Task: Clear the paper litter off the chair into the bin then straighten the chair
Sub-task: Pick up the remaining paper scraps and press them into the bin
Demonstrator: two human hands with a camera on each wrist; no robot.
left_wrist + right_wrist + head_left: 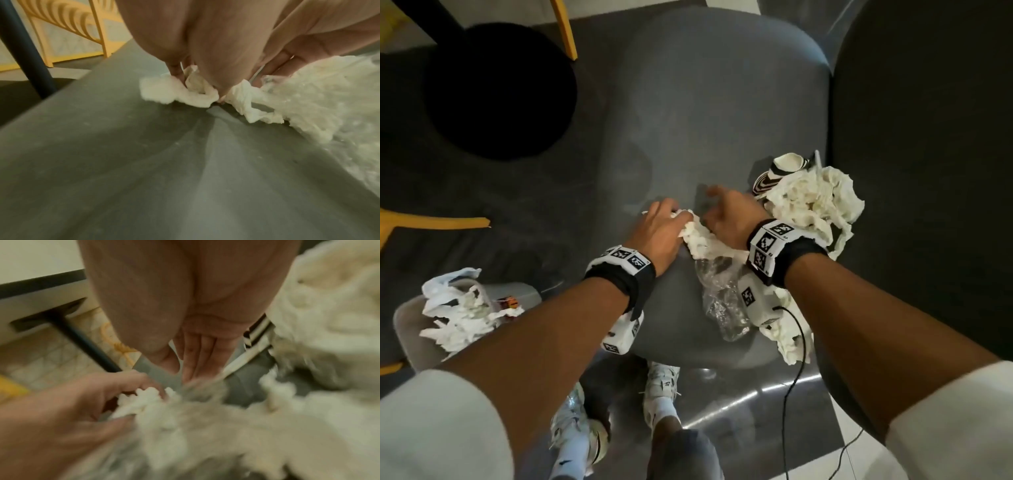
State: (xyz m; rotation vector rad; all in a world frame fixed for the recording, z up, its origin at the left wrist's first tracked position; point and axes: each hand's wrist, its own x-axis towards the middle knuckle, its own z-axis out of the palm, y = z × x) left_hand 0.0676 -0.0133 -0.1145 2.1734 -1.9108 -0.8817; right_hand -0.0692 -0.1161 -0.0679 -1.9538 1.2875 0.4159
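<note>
No readable text, brand, number or sign is to be found in any view. Only black-and-white square code markers are seen on the wrist bands, which cannot be read as words, and a striped pattern on the paper cup beside them.

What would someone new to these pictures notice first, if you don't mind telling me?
Probably the two hands meeting at the middle of the grey chair seat: the left hand pinches a crumpled tissue, and the right hand reaches in beside it. Next, the big heap of crumpled paper at the seat's right edge, and the bin with paper in it, lower left.
</note>
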